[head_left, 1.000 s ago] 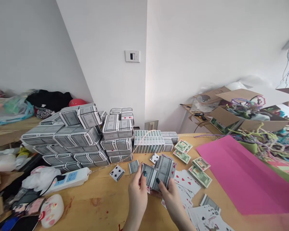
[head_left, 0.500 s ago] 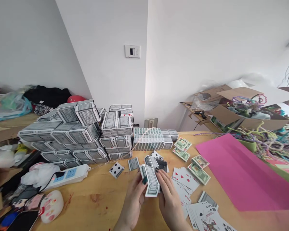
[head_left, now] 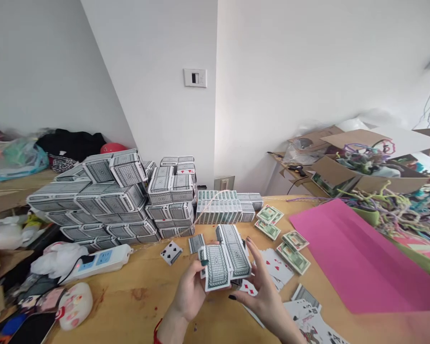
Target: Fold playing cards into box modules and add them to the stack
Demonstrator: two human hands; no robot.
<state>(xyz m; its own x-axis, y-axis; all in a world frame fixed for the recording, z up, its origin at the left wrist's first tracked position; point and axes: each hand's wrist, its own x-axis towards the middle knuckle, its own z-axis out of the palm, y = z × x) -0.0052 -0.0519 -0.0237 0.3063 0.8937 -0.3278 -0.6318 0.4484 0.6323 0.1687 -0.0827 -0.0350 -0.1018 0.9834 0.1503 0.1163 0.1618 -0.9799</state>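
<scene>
Currently the left hand [head_left: 189, 292] holds folded cards [head_left: 217, 266], right hand [head_left: 262, 292] spread alongside

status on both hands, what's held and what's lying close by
Left hand gripping folded-card block. Right hand open at the block's right side, contact unclear. Loose cards lying close beside right hand.

left hand [head_left: 189, 292] part-hidden, pink sheet [head_left: 354, 258] cropped
</scene>
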